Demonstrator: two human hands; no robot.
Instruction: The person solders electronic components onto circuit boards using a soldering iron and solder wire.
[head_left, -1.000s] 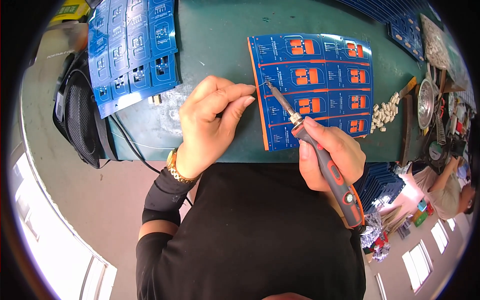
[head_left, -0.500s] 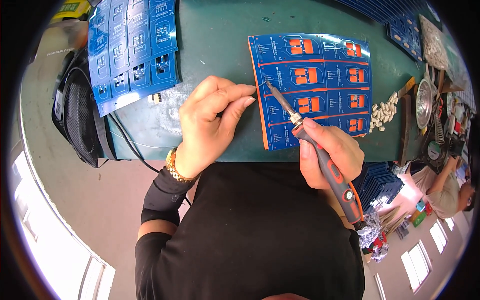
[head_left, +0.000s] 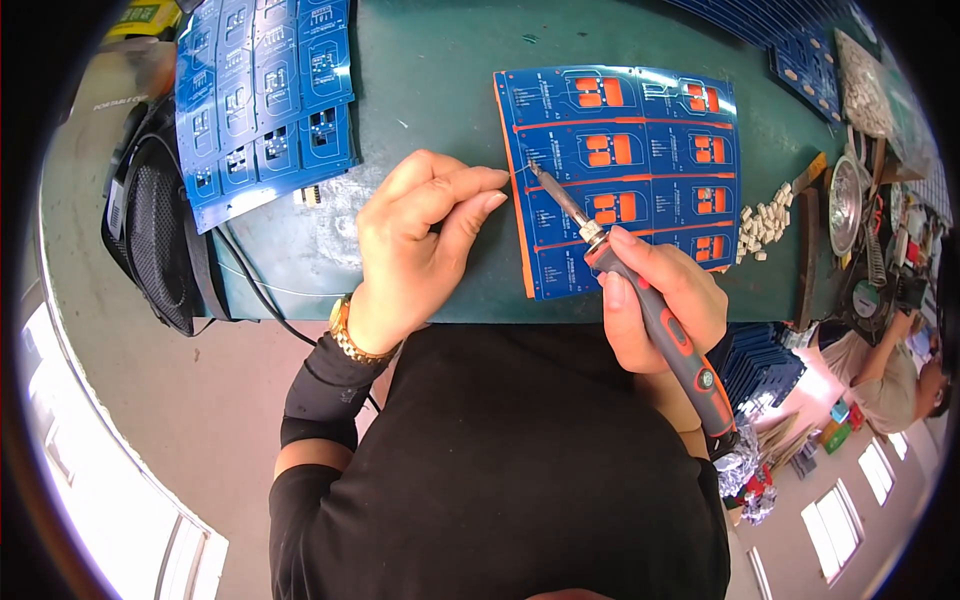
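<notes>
Holding a soldering iron in our right hand, we slant its tip over a blue circuit board panel. That hand's grip is closed round the handle, thumb on one side. The tip comes down close to the panel's left edge, in the second row from the far side; whether it actually touches the surface, we cannot tell.

With our left hand, just beside that same edge, we pinch a thin wire in the grip of thumb and forefinger, its end pointing at the iron's tip. A gold watch sits on the left wrist.

The panel lies on the green tabletop, right of the middle and near the front edge, with orange showing through its cutouts and along its left side. Just beyond the panel's right edge we see a heap of small white pieces. Toward the tabletop's far left corner lie overlapping blue panels, and a black mesh case stands by the left edge. A clear bag of pale pieces lies toward the far right corner.
</notes>
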